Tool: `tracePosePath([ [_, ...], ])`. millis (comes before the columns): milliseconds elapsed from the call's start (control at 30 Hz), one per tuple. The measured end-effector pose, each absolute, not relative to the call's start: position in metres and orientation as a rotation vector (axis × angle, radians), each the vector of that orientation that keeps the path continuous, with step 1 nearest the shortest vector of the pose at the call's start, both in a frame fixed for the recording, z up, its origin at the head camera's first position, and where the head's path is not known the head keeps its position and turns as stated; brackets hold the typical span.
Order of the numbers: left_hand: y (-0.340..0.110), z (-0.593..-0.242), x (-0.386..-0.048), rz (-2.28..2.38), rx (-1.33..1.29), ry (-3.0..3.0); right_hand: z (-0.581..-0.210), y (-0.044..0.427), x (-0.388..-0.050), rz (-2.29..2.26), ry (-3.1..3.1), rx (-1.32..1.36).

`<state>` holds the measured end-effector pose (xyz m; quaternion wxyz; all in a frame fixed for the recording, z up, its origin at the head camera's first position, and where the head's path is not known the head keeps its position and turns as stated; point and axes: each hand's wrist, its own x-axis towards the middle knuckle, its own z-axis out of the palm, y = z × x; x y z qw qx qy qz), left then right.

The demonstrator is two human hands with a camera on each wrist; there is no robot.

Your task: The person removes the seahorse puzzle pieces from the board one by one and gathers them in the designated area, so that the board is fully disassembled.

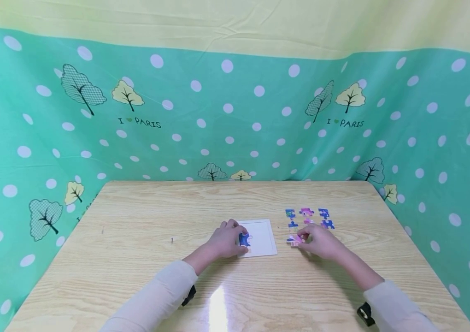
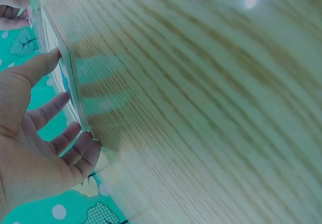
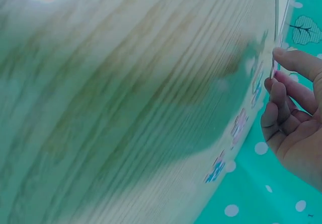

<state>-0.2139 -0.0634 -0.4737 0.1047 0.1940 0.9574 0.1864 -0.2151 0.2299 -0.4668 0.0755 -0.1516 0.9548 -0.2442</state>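
Observation:
A white puzzle tray lies on the table with a blue puzzle piece at its left side. My left hand rests at the tray's left edge, thumb and fingers spread on either side of the blue piece; in the left wrist view the thumb touches the tray's rim. To the right of the tray, my right hand pinches a pink puzzle piece between thumb and index finger. The right wrist view shows this piece edge-on, its picture side hidden.
Loose pieces lie beyond my right hand: a blue-green piece, a pink piece, a blue piece and several others, some partly covered by the hand. A polka-dot curtain borders the wooden table at the back and sides.

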Motion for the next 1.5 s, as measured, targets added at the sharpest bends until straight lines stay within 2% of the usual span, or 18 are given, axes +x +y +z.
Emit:
tracePosePath([
  [1500, -0.064, -0.474, -0.215, 0.552, 0.571, 2.807, -0.47, 0.288, -0.215, -0.673, 2.868, -0.314],
])
